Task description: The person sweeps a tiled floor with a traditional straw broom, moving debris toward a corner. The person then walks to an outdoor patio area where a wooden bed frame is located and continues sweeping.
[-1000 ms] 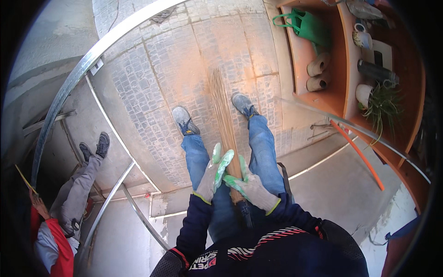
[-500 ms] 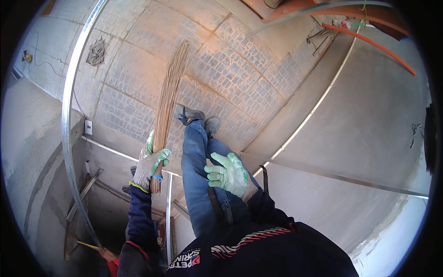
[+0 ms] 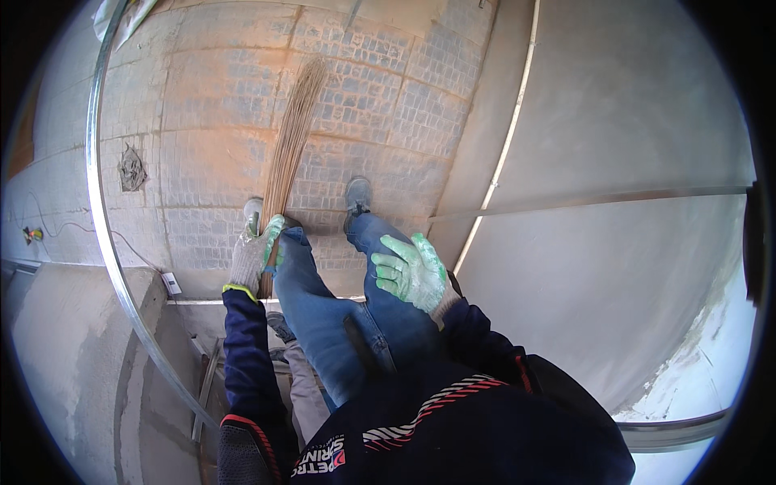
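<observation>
A bundle broom of long thin brown twigs (image 3: 289, 153) is gripped near its lower end by my left hand (image 3: 255, 249), which wears a whitish work glove with green coating. The twigs point away from me and fan out over the paved floor. Beside my left leg, the hand partly hides the bundle's grip. My right hand (image 3: 412, 273), in a matching glove, hangs over my right thigh with fingers spread and nothing in it. Below the hands are my blue jeans (image 3: 311, 291) and grey shoes (image 3: 358, 194).
Patterned paving (image 3: 218, 162) carries orange dust. A dark crumpled scrap (image 3: 132, 169) lies at the left. A curved metal bar (image 3: 99, 162) crosses the left side; a grey wall (image 3: 622, 105) with a pale pipe (image 3: 503, 153) stands at the right. Another person's leg (image 3: 305, 384) shows behind me.
My body has turned and stepped, and my feet are farther apart. The left hand still holds the twig broom, its lower end now behind my leg. My right hand stays spread.
</observation>
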The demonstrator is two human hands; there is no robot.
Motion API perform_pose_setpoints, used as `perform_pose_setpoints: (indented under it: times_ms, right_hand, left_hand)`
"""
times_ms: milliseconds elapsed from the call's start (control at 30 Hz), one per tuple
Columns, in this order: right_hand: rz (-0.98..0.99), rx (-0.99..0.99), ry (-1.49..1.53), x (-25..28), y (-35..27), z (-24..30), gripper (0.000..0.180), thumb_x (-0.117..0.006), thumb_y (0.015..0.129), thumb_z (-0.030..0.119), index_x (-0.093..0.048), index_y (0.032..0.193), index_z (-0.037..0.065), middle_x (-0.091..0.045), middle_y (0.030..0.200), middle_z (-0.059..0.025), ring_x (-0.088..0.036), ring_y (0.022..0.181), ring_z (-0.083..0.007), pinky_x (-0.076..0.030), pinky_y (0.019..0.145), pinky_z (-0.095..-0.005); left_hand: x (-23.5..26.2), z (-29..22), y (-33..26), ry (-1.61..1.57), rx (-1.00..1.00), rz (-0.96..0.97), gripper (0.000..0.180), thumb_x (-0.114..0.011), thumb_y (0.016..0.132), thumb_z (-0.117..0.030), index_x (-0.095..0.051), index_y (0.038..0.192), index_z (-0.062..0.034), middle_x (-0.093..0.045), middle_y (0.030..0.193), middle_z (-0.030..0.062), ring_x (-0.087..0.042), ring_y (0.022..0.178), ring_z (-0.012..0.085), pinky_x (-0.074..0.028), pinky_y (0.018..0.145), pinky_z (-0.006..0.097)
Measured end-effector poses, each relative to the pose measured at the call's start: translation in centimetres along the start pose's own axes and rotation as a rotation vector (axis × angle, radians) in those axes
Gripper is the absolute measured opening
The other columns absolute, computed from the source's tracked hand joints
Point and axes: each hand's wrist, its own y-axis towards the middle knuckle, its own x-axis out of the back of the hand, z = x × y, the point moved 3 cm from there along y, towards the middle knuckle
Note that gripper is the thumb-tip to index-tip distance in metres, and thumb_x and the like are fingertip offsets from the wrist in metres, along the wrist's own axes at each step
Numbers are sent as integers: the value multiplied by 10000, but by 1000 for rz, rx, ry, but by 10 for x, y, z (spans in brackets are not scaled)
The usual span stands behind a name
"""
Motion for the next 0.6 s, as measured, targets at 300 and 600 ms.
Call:
perform_pose_setpoints:
  times_ms: [300, 600]
  right_hand:
    - [31, 37, 226, 55, 30, -54, 797, -469, 1030, 625, -329, 1580, 65, -653, 1317, -225, -705, 1049, -312, -582, 937, -476]
    - [-185, -8, 244, 90, 24, -95, 801, -493, 1013, 638, -400, 1523, 27, -665, 1271, -214, -694, 1004, -309, -580, 915, -490]
  left_hand:
    - [-140, 29, 102, 881, -374, 141, 716, -508, 983, -626, -561, 1417, -59, -732, 993, 276, -713, 960, 454, -546, 850, 555]
    - [55, 87, 102, 810, 160, -131, 661, -511, 992, -601, -571, 1426, -106, -739, 1003, 232, -715, 922, 382, -553, 782, 505]
